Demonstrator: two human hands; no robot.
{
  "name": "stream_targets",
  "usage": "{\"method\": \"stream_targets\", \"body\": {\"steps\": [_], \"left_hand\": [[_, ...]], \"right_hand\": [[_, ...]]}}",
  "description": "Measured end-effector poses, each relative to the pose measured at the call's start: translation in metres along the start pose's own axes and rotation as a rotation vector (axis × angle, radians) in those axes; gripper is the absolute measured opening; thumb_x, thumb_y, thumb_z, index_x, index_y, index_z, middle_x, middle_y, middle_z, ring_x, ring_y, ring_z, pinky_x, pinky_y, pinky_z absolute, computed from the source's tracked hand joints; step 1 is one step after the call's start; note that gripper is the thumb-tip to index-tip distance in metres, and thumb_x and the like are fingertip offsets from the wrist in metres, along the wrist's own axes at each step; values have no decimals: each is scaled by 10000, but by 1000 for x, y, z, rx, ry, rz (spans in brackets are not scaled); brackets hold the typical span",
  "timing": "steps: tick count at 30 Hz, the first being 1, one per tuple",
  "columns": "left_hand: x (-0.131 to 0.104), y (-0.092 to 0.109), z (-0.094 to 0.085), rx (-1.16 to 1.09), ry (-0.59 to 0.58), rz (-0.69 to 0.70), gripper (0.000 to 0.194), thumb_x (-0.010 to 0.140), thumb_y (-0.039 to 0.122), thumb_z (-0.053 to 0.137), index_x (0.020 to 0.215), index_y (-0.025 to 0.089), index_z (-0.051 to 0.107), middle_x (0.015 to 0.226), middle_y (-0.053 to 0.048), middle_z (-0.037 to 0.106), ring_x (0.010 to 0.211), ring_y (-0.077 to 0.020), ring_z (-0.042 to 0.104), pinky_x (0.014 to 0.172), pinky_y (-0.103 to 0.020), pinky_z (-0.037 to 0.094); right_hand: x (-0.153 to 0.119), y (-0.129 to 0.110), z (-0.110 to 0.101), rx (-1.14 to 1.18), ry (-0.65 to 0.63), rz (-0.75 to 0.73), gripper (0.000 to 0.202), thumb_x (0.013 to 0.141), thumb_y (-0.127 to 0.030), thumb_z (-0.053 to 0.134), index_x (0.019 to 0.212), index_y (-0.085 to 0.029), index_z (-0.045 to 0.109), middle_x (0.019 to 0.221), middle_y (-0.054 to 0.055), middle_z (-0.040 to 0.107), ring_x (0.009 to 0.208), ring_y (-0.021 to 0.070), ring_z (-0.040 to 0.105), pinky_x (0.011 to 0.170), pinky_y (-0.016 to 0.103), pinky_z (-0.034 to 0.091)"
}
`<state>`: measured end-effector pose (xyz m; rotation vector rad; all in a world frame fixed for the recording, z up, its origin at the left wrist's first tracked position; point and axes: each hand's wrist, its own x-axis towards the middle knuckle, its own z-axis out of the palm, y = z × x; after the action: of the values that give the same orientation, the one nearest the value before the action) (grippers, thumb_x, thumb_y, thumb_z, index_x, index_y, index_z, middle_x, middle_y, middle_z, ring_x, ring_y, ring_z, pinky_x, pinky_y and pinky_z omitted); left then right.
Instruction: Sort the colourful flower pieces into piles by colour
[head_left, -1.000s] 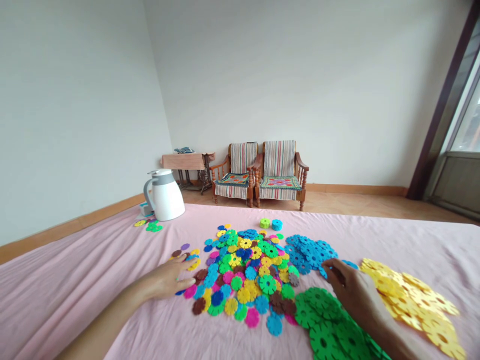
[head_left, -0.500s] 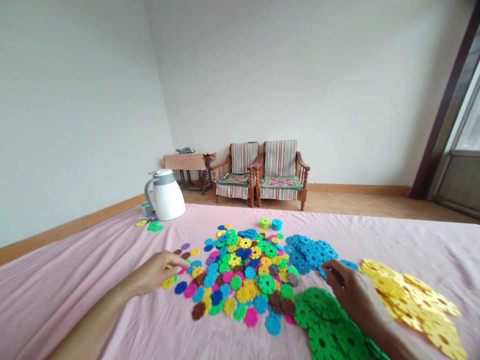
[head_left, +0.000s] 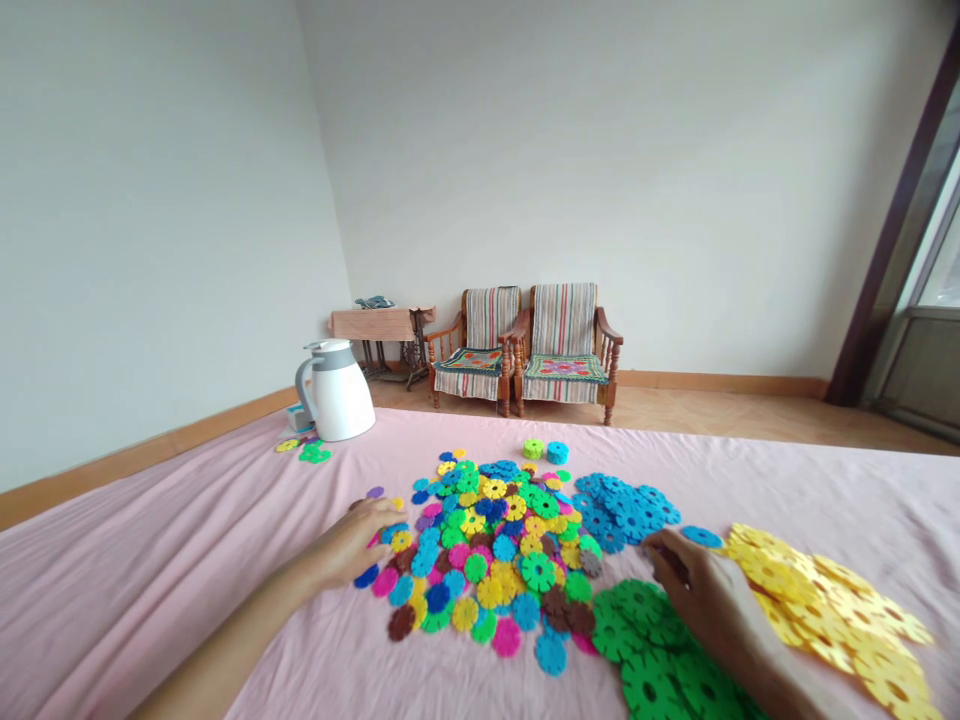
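Left hand (head_left: 358, 540) over small multicoloured round plastic discs (head_left: 491, 550), right hand (head_left: 694, 575) beside large green notched plastic discs (head_left: 637, 625); both grips couldn't be told.

A rumpled pink cloth (head_left: 810, 480) covers the surface, with a white jug (head_left: 341, 400) at its far left corner. Mixed coloured discs (head_left: 480, 550) spread across the middle; larger blue (head_left: 626, 508), green (head_left: 649, 640) and yellow discs (head_left: 825, 600) lie in heaps toward the right edge.
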<state>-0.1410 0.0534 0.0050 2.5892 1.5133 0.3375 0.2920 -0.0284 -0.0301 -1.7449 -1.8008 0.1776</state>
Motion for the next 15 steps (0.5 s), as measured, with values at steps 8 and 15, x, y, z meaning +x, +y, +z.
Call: {"method": "stream_targets", "body": {"steps": [8, 15], "left_hand": [[15, 18, -9, -95, 84, -32, 229, 569, 122, 503, 784, 181, 551, 768, 8, 533, 686, -147, 502, 602, -219, 396], [37, 75, -18, -791, 111, -126, 243, 668, 305, 615, 847, 148, 567, 733, -1, 578, 674, -138, 531, 564, -215, 404]], "right_hand": [[0, -1, 2, 10, -8, 11, 261, 852, -376, 356, 815, -242, 577, 692, -2, 645, 652, 177, 610, 596, 267, 394], [-2, -11, 1, 58, 62, -30, 274, 865, -381, 358, 820, -234, 585, 707, 2, 647, 649, 167, 601, 592, 254, 399]]}}
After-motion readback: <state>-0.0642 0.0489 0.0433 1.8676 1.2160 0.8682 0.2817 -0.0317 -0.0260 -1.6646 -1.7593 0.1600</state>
